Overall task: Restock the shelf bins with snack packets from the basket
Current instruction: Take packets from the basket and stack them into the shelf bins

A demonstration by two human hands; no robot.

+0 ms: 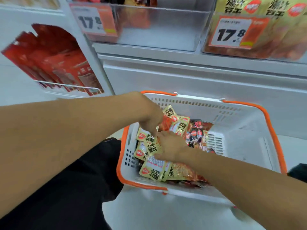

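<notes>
Basket on the floor below the shelf bins — snack packets heaped in its left half; boxes racked left.

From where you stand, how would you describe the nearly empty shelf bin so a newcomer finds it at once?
Look above the white basket with orange rim, on the white shelf. The clear bin sits in the middle, with a 17.8 price tag at its left corner. Unlike the right bin, packed with yellow packets, it is mostly bare.
</notes>
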